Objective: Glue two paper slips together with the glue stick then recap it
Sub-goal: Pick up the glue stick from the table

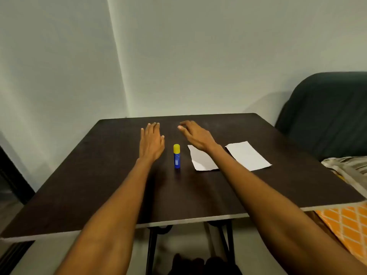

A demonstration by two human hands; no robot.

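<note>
A blue glue stick [177, 158] with its yellow cap on stands upright near the middle of the dark table [99, 185]. Two white paper slips lie flat to its right: the nearer slip [202, 160] is partly covered by my right forearm, the farther slip [248, 155] lies apart from it. My left hand [152, 140] hovers flat, palm down, just left of the glue stick, fingers apart and holding nothing. My right hand [195, 134] reaches over the table beyond the glue stick, fingers spread and empty.
A dark green chair back [325, 112] stands at the table's right rear. An orange patterned cloth [345, 225] and a striped fabric [347, 167] lie at the right edge. Pale walls rise behind. Black table legs [153, 251] show below the front edge.
</note>
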